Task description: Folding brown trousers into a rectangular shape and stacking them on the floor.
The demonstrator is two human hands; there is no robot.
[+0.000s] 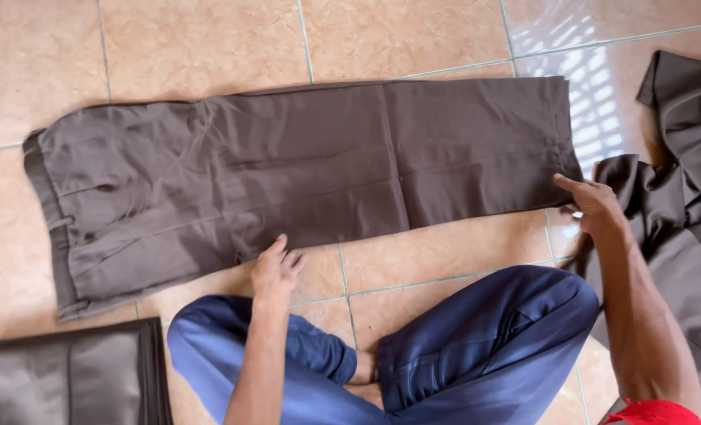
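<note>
A pair of dark brown trousers lies flat on the tiled floor, waistband at the left, leg hems at the right. My left hand rests flat on the lower edge of the trousers near the crotch, fingers spread. My right hand pinches the lower corner of the hem at the right end. I sit cross-legged in blue trousers just below the garment.
A folded dark brown garment lies at the lower left corner. More crumpled brown cloth is piled at the right edge. Beige floor tiles with sunlit patches at the upper right surround everything.
</note>
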